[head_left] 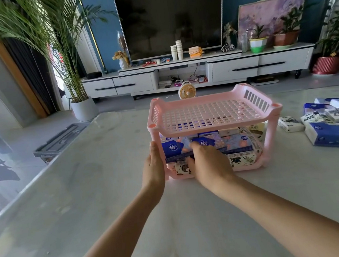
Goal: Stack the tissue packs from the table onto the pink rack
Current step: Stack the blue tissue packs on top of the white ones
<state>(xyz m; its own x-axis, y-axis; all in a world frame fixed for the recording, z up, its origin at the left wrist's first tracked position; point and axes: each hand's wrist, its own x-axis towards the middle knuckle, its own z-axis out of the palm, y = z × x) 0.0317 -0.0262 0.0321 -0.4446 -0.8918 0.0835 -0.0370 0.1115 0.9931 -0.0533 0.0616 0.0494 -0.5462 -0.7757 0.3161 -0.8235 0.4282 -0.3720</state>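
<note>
The pink two-tier rack (210, 114) stands on the marble table (109, 196). Its top shelf is bare; the lower shelf holds several tissue packs. My right hand (208, 162) grips a blue tissue pack (236, 142) lying on top of the lower-shelf stack, fingers over its front end and thumb under it. My left hand (153, 165) rests flat against the rack's front-left leg, fingers straight. A pile of loose tissue packs (329, 123), blue and white, lies on the table to the right of the rack.
A small orange desk fan (187, 92) stands behind the rack at the table's far edge. Beyond the table are a TV stand (198, 71) with cups and potted plants. A grey case (62, 138) lies on the floor to the left.
</note>
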